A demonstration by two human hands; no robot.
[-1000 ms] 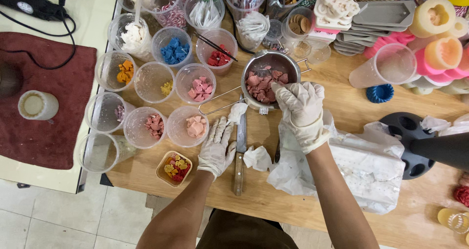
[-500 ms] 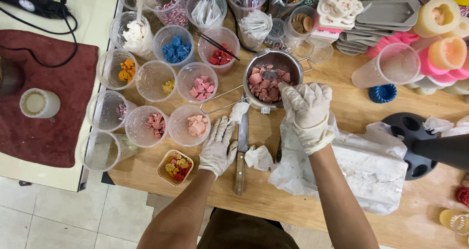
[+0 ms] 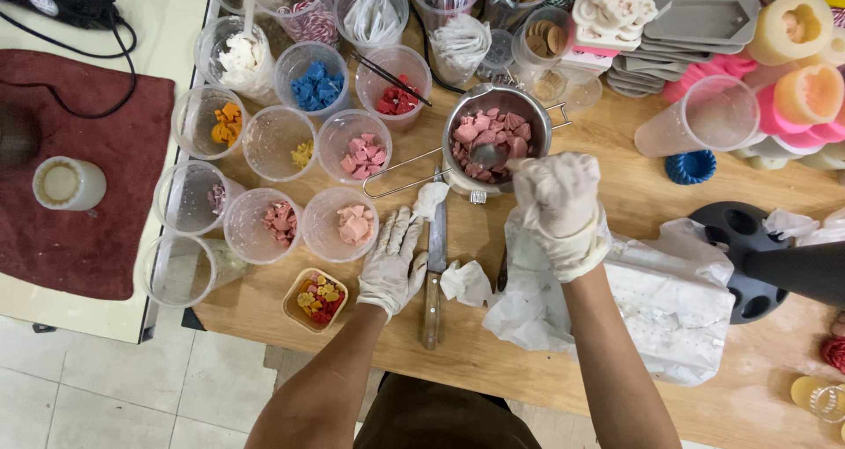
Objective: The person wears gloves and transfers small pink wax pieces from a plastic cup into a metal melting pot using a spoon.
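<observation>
Beside the knife (image 3: 435,264), left hand (image 3: 393,261) lies flat, fingers spread; right hand (image 3: 558,204) grips a spoon (image 3: 489,156) in the pot (image 3: 495,135).

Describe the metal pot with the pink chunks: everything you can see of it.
The metal pot is small, round and shiny, steel by the look, standing upright on the wooden table among plastic cups. It holds pink and reddish chunks. A thin wire handle runs out to its left, with a small loop on the right rim. The gloved right hand holds a spoon dipped into the chunks.
</observation>
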